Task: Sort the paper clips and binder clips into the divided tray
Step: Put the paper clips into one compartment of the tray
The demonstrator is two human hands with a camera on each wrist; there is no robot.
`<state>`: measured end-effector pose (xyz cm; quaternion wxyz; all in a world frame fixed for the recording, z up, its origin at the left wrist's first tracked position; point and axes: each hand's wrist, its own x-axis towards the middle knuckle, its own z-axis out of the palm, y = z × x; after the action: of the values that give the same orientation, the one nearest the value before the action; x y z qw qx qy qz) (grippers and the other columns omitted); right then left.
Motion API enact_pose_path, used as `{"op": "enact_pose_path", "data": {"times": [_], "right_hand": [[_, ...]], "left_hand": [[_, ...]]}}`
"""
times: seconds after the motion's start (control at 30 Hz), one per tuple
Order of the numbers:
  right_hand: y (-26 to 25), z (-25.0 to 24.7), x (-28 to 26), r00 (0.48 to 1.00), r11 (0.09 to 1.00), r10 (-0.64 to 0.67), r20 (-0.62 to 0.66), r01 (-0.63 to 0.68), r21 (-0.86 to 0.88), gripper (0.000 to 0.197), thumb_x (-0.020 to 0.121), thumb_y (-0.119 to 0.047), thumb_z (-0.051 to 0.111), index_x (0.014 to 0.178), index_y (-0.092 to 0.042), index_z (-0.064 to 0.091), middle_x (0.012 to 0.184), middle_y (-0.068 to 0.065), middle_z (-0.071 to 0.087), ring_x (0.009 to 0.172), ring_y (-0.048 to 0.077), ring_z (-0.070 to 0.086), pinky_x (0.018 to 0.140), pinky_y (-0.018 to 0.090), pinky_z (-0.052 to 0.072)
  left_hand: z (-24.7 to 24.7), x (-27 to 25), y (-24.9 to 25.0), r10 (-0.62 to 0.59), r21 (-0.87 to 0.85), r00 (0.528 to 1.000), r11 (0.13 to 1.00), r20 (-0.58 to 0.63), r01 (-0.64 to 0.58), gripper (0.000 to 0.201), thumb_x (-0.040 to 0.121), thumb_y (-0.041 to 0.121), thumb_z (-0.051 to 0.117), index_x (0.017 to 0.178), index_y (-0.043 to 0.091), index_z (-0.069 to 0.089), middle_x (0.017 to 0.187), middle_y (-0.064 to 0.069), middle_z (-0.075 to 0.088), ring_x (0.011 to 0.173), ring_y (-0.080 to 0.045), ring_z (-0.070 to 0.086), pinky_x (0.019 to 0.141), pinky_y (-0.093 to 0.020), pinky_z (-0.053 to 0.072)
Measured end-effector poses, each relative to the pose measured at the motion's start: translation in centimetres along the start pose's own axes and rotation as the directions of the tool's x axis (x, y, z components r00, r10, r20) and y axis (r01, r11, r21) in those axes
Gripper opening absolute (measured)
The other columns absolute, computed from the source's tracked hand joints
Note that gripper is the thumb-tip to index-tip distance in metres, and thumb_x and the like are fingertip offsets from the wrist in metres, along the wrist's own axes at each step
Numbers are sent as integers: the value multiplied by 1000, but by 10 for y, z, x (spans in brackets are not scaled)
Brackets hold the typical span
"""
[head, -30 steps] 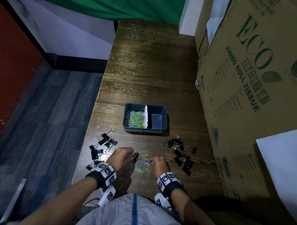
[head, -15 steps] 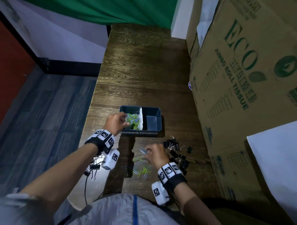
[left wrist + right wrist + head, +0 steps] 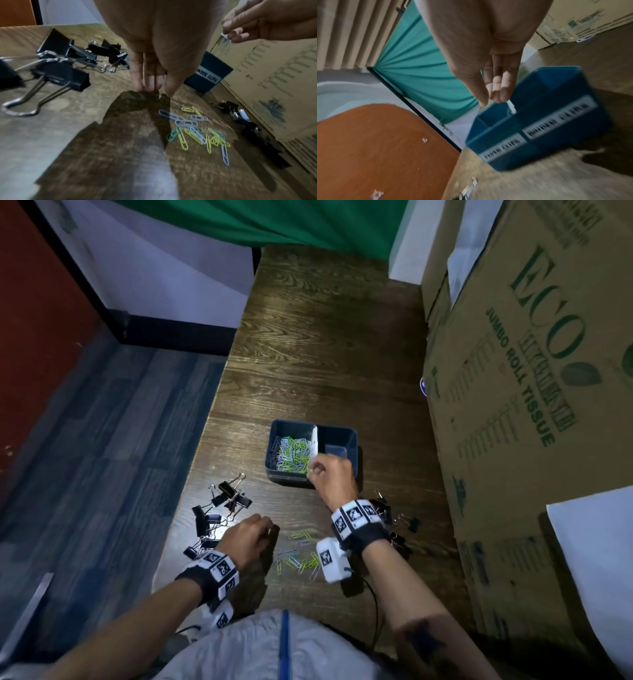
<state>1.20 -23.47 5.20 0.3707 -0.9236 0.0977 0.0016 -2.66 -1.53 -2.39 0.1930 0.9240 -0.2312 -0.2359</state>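
The blue divided tray stands mid-table; its left compartment holds a heap of paper clips, and its right compartment shows only bare floor. My right hand hovers over the tray's front rim by the white divider, thumb and fingers pinched together; a pale blur hangs under them in the left wrist view. My left hand points straight down, its fingertips at the table and holding nothing, just left of the loose paper clips. Black binder clips lie left and right of my hands.
A large cardboard box walls off the table's right side close to the tray. The table's left edge drops to the floor beside the left binder clips. Bare wood stretches beyond the tray.
My left hand came back from the tray down to the table beside the loose paper clips. My right hand left that pile and rose to the tray's front rim.
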Motion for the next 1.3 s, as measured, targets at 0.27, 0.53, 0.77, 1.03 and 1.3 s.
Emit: {"op": "enact_pose_path", "data": {"times": [0.27,0.53,0.77,1.03,1.3], "right_hand": [[89,40,-98,838,932,301,456,-157,-327,62,87,-6,71,137,-37,51,146,7,45,130,29,49,105,44,45],[102,82,-122,931,955,135,338,-32,-293,67,76,-13,79,134,-30,49,136,-3,54,114,24,60,92,42,54],[99,85,-120,943,966,167,288,-98,-240,65,74,-16,79,128,-30,46,130,-1,48,114,25,57,88,45,55],[83,78,-116,901,920,178,397,-9,-391,85,72,-25,85,145,-25,41,139,8,37,125,28,41,102,44,45],[75,89,-127,925,918,60,376,97,-385,33,79,-2,67,109,-14,70,117,7,60,103,29,63,82,39,55]], "left_hand": [[19,-19,-8,-11,3,986,1000,168,11,48,77,18,68,121,22,49,113,-1,51,93,-25,59,77,-35,48],[30,-12,17,33,-35,984,999,178,-27,28,85,18,65,109,16,52,101,-4,61,77,-16,49,67,-23,34],[37,0,19,10,-48,995,999,96,-6,35,85,34,68,111,20,51,105,5,54,80,-12,51,71,-24,46],[49,-2,20,47,201,976,975,214,-91,104,73,48,76,149,23,10,134,-6,31,116,-23,42,83,-38,52],[47,1,41,107,226,981,964,164,-143,47,86,15,60,131,16,47,132,-8,46,112,-28,54,82,-37,47]]}}
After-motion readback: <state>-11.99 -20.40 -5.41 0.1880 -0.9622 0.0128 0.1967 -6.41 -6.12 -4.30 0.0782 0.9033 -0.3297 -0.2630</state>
